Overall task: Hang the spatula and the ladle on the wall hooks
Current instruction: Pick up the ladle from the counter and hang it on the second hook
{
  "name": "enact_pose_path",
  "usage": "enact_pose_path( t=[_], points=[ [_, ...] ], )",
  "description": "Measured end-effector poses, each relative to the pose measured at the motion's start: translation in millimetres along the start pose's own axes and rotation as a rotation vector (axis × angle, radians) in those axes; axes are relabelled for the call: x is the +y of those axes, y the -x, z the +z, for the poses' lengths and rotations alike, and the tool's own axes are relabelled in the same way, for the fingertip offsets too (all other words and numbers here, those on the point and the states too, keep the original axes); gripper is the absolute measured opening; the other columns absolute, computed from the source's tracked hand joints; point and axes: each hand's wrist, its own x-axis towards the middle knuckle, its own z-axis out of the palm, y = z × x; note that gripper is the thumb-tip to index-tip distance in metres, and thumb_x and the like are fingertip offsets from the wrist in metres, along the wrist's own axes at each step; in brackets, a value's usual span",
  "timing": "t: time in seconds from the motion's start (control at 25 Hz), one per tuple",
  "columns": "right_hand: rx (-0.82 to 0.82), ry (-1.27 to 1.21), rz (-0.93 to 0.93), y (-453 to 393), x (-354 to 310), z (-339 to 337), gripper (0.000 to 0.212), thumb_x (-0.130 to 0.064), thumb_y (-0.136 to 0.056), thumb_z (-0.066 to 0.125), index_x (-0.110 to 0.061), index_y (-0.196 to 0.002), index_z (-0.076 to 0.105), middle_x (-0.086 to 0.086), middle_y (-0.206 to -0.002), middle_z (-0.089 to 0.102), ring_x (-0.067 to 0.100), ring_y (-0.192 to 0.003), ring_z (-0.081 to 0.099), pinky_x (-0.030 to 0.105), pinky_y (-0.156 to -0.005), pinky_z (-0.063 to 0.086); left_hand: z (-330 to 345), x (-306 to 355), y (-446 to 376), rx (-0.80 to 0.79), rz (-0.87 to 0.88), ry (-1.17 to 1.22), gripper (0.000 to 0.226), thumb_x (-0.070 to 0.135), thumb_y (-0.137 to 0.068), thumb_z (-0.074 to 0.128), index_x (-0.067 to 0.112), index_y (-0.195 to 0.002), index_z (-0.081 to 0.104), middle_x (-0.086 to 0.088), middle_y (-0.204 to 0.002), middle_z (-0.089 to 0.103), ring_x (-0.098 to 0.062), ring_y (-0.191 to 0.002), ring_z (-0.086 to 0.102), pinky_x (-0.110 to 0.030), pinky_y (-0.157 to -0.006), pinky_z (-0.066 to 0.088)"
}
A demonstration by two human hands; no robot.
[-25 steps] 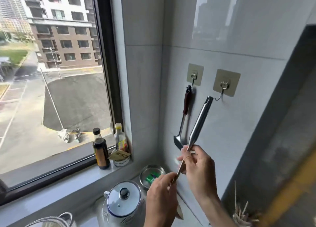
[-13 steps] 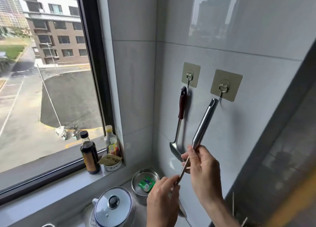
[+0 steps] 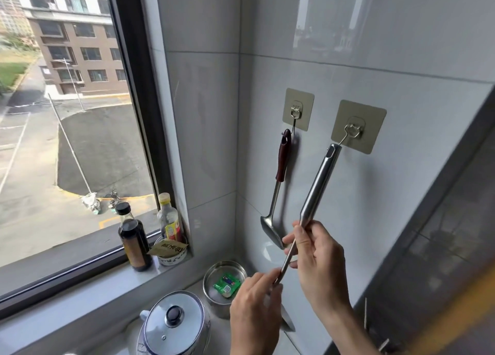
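One utensil, red-handled, likely the ladle (image 3: pixel 278 183), already hangs from the left hook (image 3: pixel 296 116). Second step in hand: the steel-handled spatula (image 3: pixel 318 183) is raised at a slant, its handle tip at the right hook (image 3: pixel 351 133), hang-hole just below the wire; whether it has caught, cannot tell. Right hand (image 3: pixel 318 263) pinches the thin shaft; left hand (image 3: pixel 254 301) closes its grip lower down, near the blade. Next move, as I judge: thread the hole over the hook, then release both grips gently.

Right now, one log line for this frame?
phase: hanging second utensil | left hook: red-handled utensil hung | right hook: steel handle tip at hook, seating unclear | both hands on shaft
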Motion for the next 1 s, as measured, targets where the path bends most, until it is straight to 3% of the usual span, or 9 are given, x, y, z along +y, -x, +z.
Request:
enact_pose_path(
  t=[0.32,0.48,0.64,0.76,0.84,1.0],
  points=[
    [0.000,0.002,-0.014,-1.1,-1.5,5.5,0.028,-0.045,-0.095,0.041,-0.026,-0.090,0.061,-0.014,-0.083,0.072,0.009,-0.069,0.072,0.046,-0.060,0.063,0.9,-4.5,-4.4,0.004,-0.009,0.023,0.032,0.012,-0.073,0.078,0.032,-0.097,0.070,0.014,-0.078,0.069,-0.008,-0.075,0.061,-0.021,-0.068,0.045],
    [0.029,0.010,0.042,-2.3,12.5,4.0,0.019,-0.031,-0.101,0.047,-0.025,-0.089,0.060,-0.012,-0.080,0.073,0.009,-0.067,0.072,0.048,-0.059,0.062,9.5,-8.3,-2.2,-0.066,-0.048,0.003,0.030,0.017,-0.076,0.075,0.035,-0.099,0.069,0.015,-0.084,0.070,-0.009,-0.080,0.062,-0.026,-0.072,0.048],
    [0.033,0.061,0.064,-2.4,22.5,1.2,0.016,-0.023,-0.102,0.050,-0.022,-0.091,0.062,-0.006,-0.073,0.073,0.012,-0.068,0.071,0.050,-0.063,0.061,22.7,-12.0,1.2,-0.147,-0.063,0.045,0.032,0.017,-0.077,0.071,0.035,-0.103,0.066,0.015,-0.087,0.068,-0.007,-0.085,0.061,-0.022,-0.075,0.047],
    [0.033,0.142,0.040,-3.3,28.4,-3.9,0.008,-0.017,-0.098,0.056,-0.017,-0.102,0.063,-0.002,-0.087,0.078,0.022,-0.077,0.074,0.046,-0.071,0.062,34.3,-11.4,-0.8,-0.196,-0.049,0.072,0.032,0.014,-0.081,0.064,0.033,-0.107,0.064,0.015,-0.092,0.069,-0.006,-0.089,0.062,-0.022,-0.078,0.048],
    [0.066,0.220,0.017,2.7,34.4,-8.9,0.015,-0.012,-0.094,0.062,-0.014,-0.109,0.063,0.003,-0.097,0.078,0.024,-0.081,0.075,0.039,-0.074,0.062,41.6,-11.0,-4.1,-0.193,-0.050,0.096,0.031,0.014,-0.085,0.062,0.031,-0.110,0.065,0.015,-0.102,0.072,-0.004,-0.096,0.064,-0.023,-0.085,0.050],
    [0.136,0.350,-0.108,20.2,43.5,-23.2,0.023,-0.011,-0.091,0.062,-0.020,-0.112,0.059,-0.002,-0.104,0.074,0.016,-0.079,0.073,0.037,-0.064,0.063,49.4,-15.3,-10.4,-0.156,-0.061,0.143,0.030,0.016,-0.086,0.062,0.027,-0.114,0.065,0.014,-0.114,0.071,-0.001,-0.106,0.062,-0.024,-0.093,0.050]
  ],
)
